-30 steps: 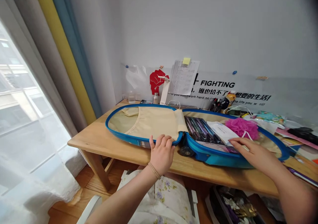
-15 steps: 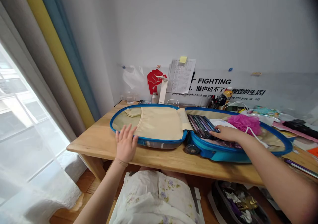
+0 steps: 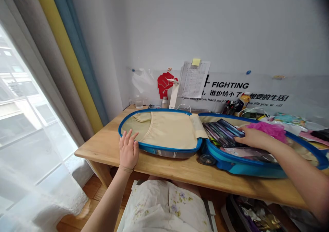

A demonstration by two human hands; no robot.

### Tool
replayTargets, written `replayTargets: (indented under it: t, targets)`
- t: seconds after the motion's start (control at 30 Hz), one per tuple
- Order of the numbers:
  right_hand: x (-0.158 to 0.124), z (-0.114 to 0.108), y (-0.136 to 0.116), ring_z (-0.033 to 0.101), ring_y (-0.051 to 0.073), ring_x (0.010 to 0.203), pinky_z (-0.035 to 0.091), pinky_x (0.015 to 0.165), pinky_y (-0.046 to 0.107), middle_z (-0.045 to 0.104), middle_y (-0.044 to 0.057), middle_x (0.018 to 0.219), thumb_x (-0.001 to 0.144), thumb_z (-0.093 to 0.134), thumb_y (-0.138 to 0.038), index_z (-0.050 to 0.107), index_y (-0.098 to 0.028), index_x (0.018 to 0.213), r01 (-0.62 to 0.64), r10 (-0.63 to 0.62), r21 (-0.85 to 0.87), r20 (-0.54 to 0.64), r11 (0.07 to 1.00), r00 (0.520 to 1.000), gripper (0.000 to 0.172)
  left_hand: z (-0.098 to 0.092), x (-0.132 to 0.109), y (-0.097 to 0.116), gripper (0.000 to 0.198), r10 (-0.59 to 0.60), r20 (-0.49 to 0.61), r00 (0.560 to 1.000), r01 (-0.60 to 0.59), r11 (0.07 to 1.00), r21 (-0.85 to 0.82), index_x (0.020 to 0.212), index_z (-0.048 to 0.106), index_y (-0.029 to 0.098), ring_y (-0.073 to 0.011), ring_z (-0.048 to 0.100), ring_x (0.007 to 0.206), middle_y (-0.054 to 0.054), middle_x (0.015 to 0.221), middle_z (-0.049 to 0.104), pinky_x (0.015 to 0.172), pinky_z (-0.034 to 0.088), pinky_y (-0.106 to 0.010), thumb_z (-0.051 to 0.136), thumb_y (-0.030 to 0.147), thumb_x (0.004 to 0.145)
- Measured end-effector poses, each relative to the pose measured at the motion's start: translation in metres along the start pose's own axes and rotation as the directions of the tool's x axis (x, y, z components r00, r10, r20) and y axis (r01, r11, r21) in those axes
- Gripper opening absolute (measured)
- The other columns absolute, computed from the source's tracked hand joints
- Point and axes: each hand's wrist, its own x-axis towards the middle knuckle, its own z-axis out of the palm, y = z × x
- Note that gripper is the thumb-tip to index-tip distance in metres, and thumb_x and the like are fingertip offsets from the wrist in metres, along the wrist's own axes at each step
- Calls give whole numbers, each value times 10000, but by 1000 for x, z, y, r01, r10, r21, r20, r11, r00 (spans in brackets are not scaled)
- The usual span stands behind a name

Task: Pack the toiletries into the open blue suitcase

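Observation:
A small blue suitcase (image 3: 223,163) lies spread open on the wooden desk, lined in beige. My left hand (image 3: 129,152) rests on the blue rim of its left half, fingers spread and holding nothing. Over the right half, my right hand (image 3: 249,138) has its thumb and fingers closed on the end of a dark, flat, glossy case (image 3: 228,128). It lies on top of a row of similar thin cases (image 3: 214,132), whose contents I cannot make out. A pink mesh bath puff (image 3: 269,130) sits beyond my right wrist.
A white lamp (image 3: 174,94), a metal bottle (image 3: 164,102) and a clear cup (image 3: 139,103) stand behind the suitcase on the desk (image 3: 102,146). Pens (image 3: 231,106) and an orange-capped bottle (image 3: 244,98) are at back right. Below the desk is a filled bin (image 3: 257,215).
My right hand has shifted right and tilted the dark case up from the row, its end lifted. The view has turned slightly left. My left hand stays at the rim.

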Motion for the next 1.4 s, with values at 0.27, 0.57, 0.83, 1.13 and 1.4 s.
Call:
replayTargets:
  t: [0.27,0.57,0.83,1.13,1.4]
  targets:
    - [-5,-31,15,620,305,956,467,736,372,569,225,1198,789,555,-430,413,-206,1425,-67,67,6,-114,998,991,689,-1,2,0,412,13,16,1000,-13,1000,-9,1233,607,194,-271,288,1435,-120,1413,516,1158,278,-506,302,334,994]
    - [29,-86,-78,501,249,1224,386,1010,341,496,121,1396,803,575,-323,456,-218,1392,437,-384,232,-242,869,891,610,-1,-4,14,381,212,72,975,-218,972,86,1246,619,230,-264,350,1409,-88,1407,546,1191,142,-493,370,324,973]
    - [70,-39,-253,582,232,1102,453,967,331,554,110,1275,761,602,-321,464,-234,1401,860,-867,190,-72,474,494,660,-1,-4,23,385,248,106,963,-258,962,92,1261,612,240,-238,413,1364,-70,1359,592,1194,139,-455,378,291,960]
    - [102,16,-307,553,280,1194,440,1010,393,534,135,1353,807,612,-324,563,-240,1341,879,-879,28,-15,477,477,542,1,-5,20,394,235,134,963,-249,963,102,1271,609,244,-245,401,1375,-76,1371,582,1195,145,-467,382,289,952]
    - [73,21,-313,306,322,1422,270,1141,538,353,103,1553,921,441,-444,505,-263,1401,880,-878,-17,-83,474,471,517,1,-5,21,389,232,118,966,-244,964,105,1261,616,244,-248,416,1364,-78,1362,589,1191,152,-464,380,302,957]
